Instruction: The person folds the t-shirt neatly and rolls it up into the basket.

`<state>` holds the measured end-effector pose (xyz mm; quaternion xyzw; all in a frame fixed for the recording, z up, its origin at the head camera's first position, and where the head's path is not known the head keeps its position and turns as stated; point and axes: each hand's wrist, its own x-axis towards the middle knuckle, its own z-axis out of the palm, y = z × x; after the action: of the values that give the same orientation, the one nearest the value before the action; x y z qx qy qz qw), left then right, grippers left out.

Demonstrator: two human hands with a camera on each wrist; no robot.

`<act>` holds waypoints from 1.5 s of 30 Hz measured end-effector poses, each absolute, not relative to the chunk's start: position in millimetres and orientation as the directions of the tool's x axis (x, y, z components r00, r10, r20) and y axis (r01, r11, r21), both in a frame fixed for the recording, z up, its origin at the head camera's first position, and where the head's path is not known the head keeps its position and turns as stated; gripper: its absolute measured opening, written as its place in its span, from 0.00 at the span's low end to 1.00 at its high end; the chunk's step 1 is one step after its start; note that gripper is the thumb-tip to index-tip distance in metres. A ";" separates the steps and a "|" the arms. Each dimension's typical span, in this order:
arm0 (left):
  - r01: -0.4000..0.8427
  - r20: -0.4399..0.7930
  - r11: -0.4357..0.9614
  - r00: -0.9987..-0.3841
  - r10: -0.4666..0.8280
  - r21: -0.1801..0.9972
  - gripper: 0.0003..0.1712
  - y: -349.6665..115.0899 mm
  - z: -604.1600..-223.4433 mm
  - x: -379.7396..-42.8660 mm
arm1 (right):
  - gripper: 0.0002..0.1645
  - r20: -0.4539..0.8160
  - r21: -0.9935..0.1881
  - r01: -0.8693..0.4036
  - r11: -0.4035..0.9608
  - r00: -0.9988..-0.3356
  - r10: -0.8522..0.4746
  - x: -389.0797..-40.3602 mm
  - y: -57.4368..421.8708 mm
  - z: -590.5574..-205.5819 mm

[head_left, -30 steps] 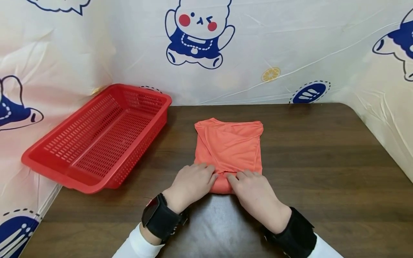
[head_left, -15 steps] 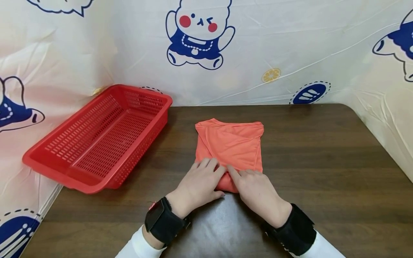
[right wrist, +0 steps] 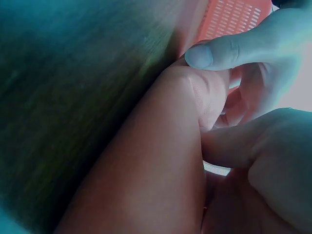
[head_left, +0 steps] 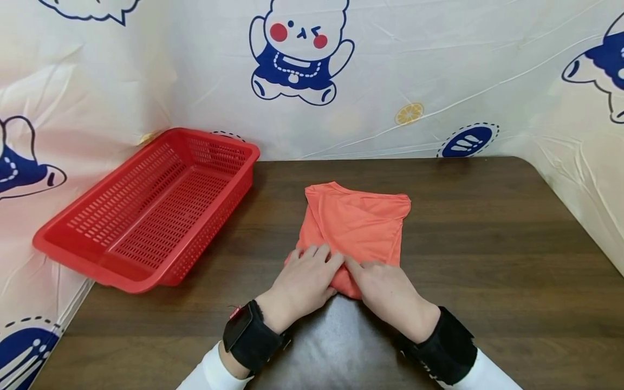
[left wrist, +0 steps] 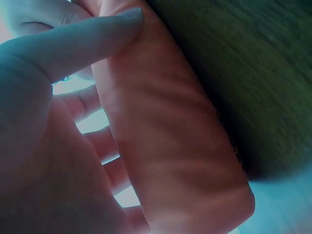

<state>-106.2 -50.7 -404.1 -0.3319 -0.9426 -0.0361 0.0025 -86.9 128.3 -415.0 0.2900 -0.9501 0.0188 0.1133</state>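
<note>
A folded orange shirt (head_left: 358,222) lies on the brown table in the head view, its near edge rolled up. My left hand (head_left: 306,279) grips the left part of the roll, fingers over the top and thumb on the near side. In the left wrist view that thumb presses on the smooth roll (left wrist: 161,117). My right hand (head_left: 387,290) holds the right part, its fingers bent over the cloth. The right wrist view shows the roll (right wrist: 151,151) running toward the left thumb, with the right thumb behind it. Both hands nearly meet and hide much of the roll.
A red perforated plastic basket (head_left: 209,233) stands at the left of the table (head_left: 487,260), angled away from me. Behind the table hangs a white printed sheet (head_left: 205,65), which also covers both sides. Black bands wrap both wrists.
My left hand first shifted up and right over the roll, its thumb coming to the near side. Since then the shirt has turned slightly, its far edge moving right and its lower edge nearer.
</note>
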 end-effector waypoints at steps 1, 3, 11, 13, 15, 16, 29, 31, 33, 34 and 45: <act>0.627 0.026 0.777 -0.779 0.626 0.065 0.23 -50.8 -403.8 -106.1 | 0.18 0.225 0.031 -0.555 0.831 -0.806 -0.547 -86.9 128.5 -415.0; 0.627 0.018 0.777 -0.779 0.627 0.063 0.23 -51.2 -403.1 -106.1 | 0.18 0.229 0.029 -0.550 0.835 -0.810 -0.541 -87.1 128.5 -414.8; 0.623 -0.039 0.778 -0.778 0.627 0.080 0.23 -54.6 -400.2 -111.1 | 0.05 0.345 0.007 -0.532 0.847 -0.794 -0.501 -90.2 125.7 -412.0; 0.614 -0.061 0.781 -0.780 0.622 0.114 0.23 -56.3 -399.8 -113.3 | 0.05 0.348 0.021 -0.548 0.836 -0.780 -0.520 -90.3 126.1 -411.1; 0.598 -0.081 0.785 -0.785 0.614 0.160 0.24 -57.9 -400.4 -115.6 | 0.07 0.339 0.030 -0.560 0.828 -0.773 -0.536 -90.1 126.9 -410.3; 0.588 -0.090 0.788 -0.788 0.609 0.185 0.25 -59.0 -400.8 -116.7 | 0.09 0.331 0.031 -0.565 0.824 -0.772 -0.542 -90.0 127.1 -410.0; 0.504 -0.136 0.821 -0.824 0.550 0.268 0.27 -61.0 -404.8 -121.0 | 0.24 0.286 0.048 -0.539 0.841 -0.799 -0.529 -89.4 128.1 -412.7; 0.477 -0.148 0.836 -0.838 0.526 0.272 0.28 -60.9 -404.4 -120.5 | 0.21 0.316 0.048 -0.539 0.841 -0.791 -0.524 -89.7 127.9 -413.8; 0.448 -0.160 0.850 -0.851 0.501 0.277 0.28 -61.0 -403.7 -120.4 | 0.17 0.341 0.045 -0.539 0.841 -0.783 -0.520 -90.0 127.5 -414.6; 0.438 -0.163 0.855 -0.856 0.491 0.278 0.28 -61.0 -403.4 -120.5 | 0.16 0.349 0.041 -0.541 0.840 -0.780 -0.519 -90.2 127.3 -414.7; 0.374 -0.198 0.889 -0.881 0.430 0.266 0.28 -60.9 -397.8 -120.6 | 0.01 0.313 0.053 -0.568 0.822 -0.772 -0.554 -91.8 126.2 -413.0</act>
<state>-120.6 -60.9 -397.8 -0.2084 -0.9635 -0.1107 -0.1266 -91.8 126.2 -413.0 0.2979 -0.9409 0.0221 0.1593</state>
